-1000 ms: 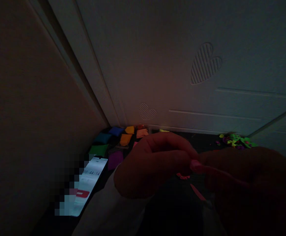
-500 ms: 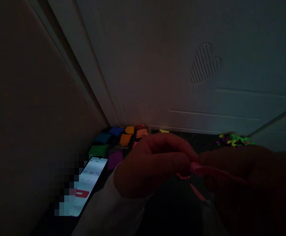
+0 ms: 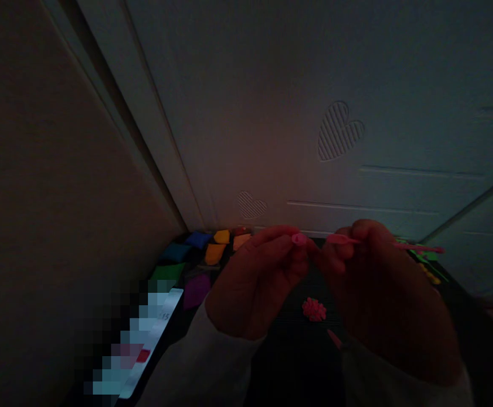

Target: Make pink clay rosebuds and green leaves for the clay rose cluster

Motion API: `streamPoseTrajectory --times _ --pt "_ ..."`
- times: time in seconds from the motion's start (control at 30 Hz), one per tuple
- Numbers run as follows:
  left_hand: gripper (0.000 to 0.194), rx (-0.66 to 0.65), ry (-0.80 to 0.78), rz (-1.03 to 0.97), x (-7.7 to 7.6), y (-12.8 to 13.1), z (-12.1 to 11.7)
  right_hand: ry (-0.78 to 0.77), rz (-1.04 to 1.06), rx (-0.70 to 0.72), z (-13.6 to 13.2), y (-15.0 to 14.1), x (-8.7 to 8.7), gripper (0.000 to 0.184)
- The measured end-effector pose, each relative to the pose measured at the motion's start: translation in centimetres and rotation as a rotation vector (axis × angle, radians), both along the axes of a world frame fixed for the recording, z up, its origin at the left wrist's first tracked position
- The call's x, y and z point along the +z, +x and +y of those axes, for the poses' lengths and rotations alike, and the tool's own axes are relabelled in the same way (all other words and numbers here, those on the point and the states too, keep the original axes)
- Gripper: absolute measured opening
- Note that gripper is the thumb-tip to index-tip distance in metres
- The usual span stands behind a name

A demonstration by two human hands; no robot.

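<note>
My left hand point(image 3: 257, 277) is closed, with thumb and fingers pinching a small pink piece point(image 3: 299, 239) that looks like soft clay. In my right hand point(image 3: 388, 294), the fingers wrap round a slim pink modelling tool point(image 3: 419, 247); its flattened, rounded end points left toward the pink piece, with a small gap between them. On the dark surface below the hands lies a pink cluster of petals point(image 3: 314, 310), like a small flower. Nearer to me is a pointed pinkish strip point(image 3: 334, 338), partly hidden by the right sleeve.
Coloured packets lie at the back left, among them a blue one point(image 3: 198, 239), an orange one point(image 3: 215, 254) and a purple one point(image 3: 196, 290). A lit phone point(image 3: 161, 333) lies at left. Green and yellow pieces point(image 3: 426, 257) sit behind my right hand. A pale panel point(image 3: 271, 113) with embossed hearts rises behind.
My hands have moved apart, and the right one has turned and risen. The tool's end has come away from the pink piece. The petal cluster, mostly covered before, now shows.
</note>
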State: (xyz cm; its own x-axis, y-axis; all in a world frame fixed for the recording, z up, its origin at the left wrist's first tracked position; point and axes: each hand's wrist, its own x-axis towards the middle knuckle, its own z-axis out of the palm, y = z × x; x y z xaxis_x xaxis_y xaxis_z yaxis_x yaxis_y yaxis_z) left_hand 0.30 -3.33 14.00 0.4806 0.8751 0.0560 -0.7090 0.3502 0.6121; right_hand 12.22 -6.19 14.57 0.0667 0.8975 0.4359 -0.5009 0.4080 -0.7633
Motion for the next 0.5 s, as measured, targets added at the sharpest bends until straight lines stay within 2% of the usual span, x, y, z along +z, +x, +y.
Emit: streamPoseTrajectory --times 0.2,0.3,0.5 --pt "0.010 0.073 -0.034 -0.032 -0.2 0.5 0.1 -0.047 -0.143 -0.301 -1.1 -1.3 0.4 0.006" --pt "0.007 0.101 -0.021 -0.033 -0.2 0.7 0.0 -0.045 -0.200 -0.390 -1.5 -1.6 0.4 0.004" --pt "0.009 0.102 -0.003 0.027 0.1 0.6 -0.3 0.058 -0.216 -0.519 -2.2 -2.5 0.7 0.007"
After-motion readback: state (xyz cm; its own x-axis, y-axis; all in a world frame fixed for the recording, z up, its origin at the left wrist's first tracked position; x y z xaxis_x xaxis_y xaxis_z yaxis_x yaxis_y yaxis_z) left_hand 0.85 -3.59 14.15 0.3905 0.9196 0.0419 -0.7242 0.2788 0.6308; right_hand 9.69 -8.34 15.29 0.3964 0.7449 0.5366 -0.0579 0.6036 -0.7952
